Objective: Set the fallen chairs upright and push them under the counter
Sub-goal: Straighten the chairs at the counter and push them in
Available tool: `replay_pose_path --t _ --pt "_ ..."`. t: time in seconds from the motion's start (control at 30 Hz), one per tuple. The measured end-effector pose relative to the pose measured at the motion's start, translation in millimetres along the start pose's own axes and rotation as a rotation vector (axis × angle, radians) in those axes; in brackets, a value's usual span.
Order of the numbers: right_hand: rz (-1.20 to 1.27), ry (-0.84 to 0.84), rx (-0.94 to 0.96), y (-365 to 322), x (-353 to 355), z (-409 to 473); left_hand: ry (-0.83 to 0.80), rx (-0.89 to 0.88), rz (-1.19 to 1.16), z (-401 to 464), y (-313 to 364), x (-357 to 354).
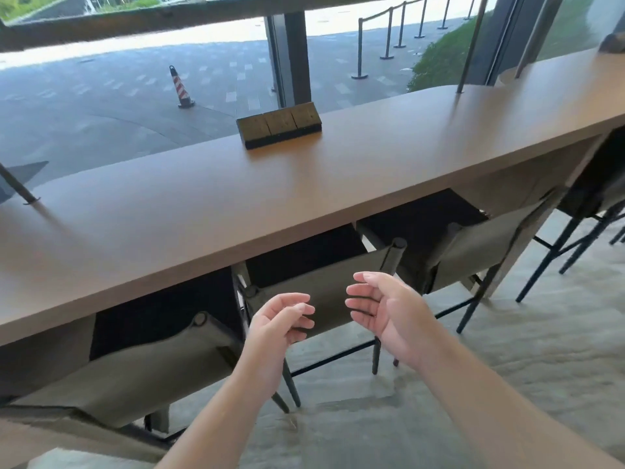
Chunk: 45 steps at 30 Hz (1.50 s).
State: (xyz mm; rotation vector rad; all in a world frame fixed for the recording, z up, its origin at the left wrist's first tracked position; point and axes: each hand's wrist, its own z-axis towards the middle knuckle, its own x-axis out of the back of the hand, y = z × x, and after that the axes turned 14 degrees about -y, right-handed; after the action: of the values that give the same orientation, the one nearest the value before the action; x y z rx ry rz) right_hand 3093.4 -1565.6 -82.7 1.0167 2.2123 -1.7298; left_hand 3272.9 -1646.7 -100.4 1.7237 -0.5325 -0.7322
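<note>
A long brown counter runs from lower left to upper right. Three grey fabric-backed chairs on black legs stand upright with their seats under it: a left chair, a middle chair and a right chair. My left hand and my right hand hover in front of the middle chair's backrest, palms turned toward each other, fingers loosely curled. Neither hand touches the chair or holds anything.
A fourth chair stands under the counter at the far right. A small wooden block stand sits on the counter. Thin metal posts rise from the counter. Grey concrete floor lies behind the chairs. Windows lie beyond.
</note>
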Motion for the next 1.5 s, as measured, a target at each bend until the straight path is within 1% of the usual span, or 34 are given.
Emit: replay_pose_path --t 0.17,0.27,0.43,0.53,0.67,0.83,1.03,1.1,1.17,1.23,1.3,1.33,1.37,1.43,1.5 --pt "0.079 -0.024 0.076 -42.1 93.6 -65.3 -0.044 -0.024 -0.027 5.0 -10.8 -109.1" --pt "0.12 0.005 0.109 -59.7 149.6 -101.5 -0.083 -0.019 -0.037 9.2 -20.6 -167.6" --pt "0.21 0.04 0.129 -73.7 215.3 -142.2 -0.118 0.009 -0.046 16.5 -32.2 -234.2" --pt "0.221 0.053 0.125 -81.2 238.1 -147.3 -0.119 0.013 -0.044 28.2 -34.7 -255.9" --pt "0.218 0.056 0.117 -87.6 252.3 -135.5 -0.125 0.004 -0.048 49.5 -38.1 -268.1" --pt "0.12 0.05 0.073 -96.7 264.1 -102.7 -0.041 0.015 -0.043 92.4 -50.5 -267.2" --pt "-0.083 0.085 0.016 -124.8 284.4 -47.4 0.05 0.022 0.01 157.0 -68.3 -267.2" --pt "-0.19 0.104 -0.004 -132.1 289.6 -26.8 0.074 -0.004 0.134 173.4 -76.8 -264.5" --pt "-0.405 0.146 -0.014 -134.4 294.9 -4.4 0.104 -0.076 0.428 186.8 -88.6 -258.9" --pt "-0.724 0.184 0.014 -131.6 301.1 16.3 0.138 -0.23 0.786 198.6 -99.8 -249.1" --pt "-1.084 0.175 0.143 -127.1 308.8 34.9 0.155 -0.428 1.059 212.6 -110.2 -234.2" --pt "-1.256 0.157 0.243 -125.2 313.1 44.0 0.166 -0.508 1.158 221.0 -115.5 -225.6" --pt "-1.419 0.126 0.345 -123.1 317.6 53.6 0.177 -0.553 1.231 229.0 -120.2 -216.9" --pt "-1.684 0.068 0.54 -119.3 325.7 73.1 0.213 -0.579 1.355 241.5 -129.3 -202.8" --pt "-1.847 0.018 0.656 -118.0 330.3 92.8 0.227 -0.569 1.462 251.3 -137.4 -192.7"
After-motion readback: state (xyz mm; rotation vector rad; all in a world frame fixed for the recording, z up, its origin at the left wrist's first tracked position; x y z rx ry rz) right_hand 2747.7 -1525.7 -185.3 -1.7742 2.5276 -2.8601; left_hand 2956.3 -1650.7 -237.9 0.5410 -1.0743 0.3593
